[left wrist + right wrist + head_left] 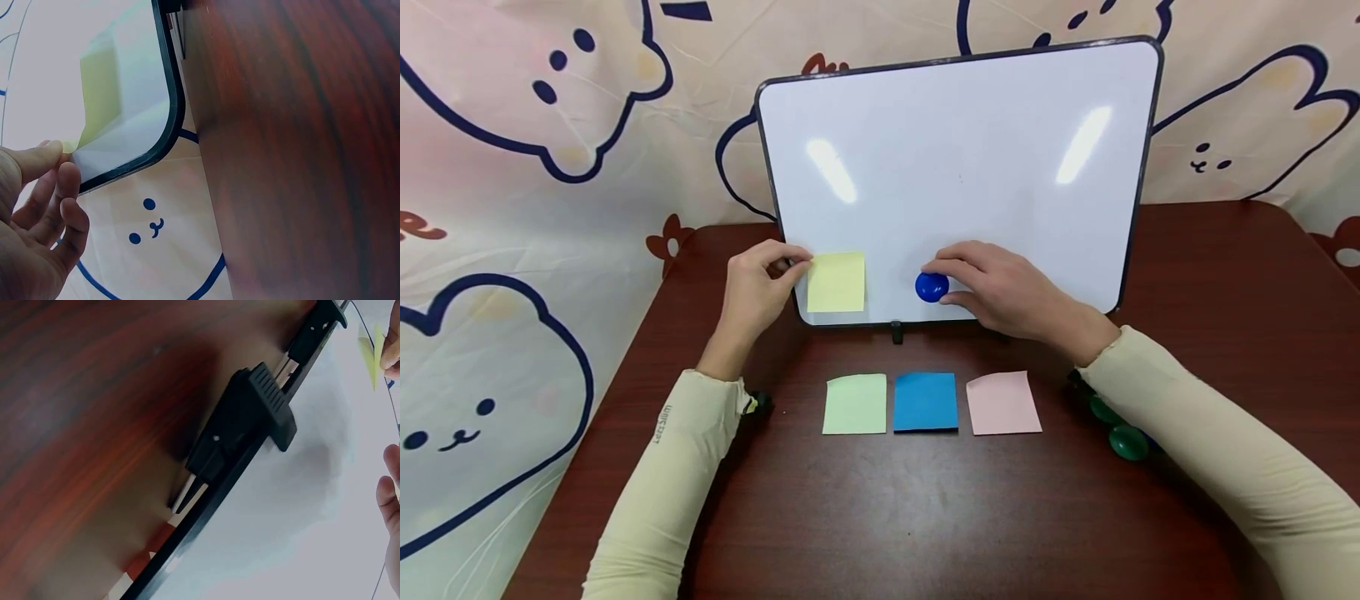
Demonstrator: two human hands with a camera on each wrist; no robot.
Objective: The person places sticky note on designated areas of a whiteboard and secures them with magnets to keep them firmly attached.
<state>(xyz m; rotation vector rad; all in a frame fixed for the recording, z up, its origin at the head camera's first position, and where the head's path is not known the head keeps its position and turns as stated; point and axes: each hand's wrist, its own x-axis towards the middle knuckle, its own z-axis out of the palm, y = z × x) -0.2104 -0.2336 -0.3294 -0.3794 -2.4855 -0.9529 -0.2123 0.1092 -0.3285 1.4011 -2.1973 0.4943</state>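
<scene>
At the lower left of a whiteboard (955, 167), my left hand (762, 279) pinches the upper left edge of a yellow sticky note (837, 283). The left wrist view shows the note (101, 94) standing partly off the board, its corner between thumb and index finger of the left hand (40, 212). To the right, my right hand (1000, 287) holds a round blue magnet (932, 287) between thumb and fingers, at the lower middle of the board. Only part of the right hand (390, 500) shows in the right wrist view, and the magnet is out of sight there.
Green (856, 405), blue (925, 402) and pink (1003, 403) sticky notes lie in a row on the dark wooden table (887, 517). A green magnet (1128, 442) sits beside the right sleeve, which partly hides others. Black clips (240, 425) support the board's lower edge.
</scene>
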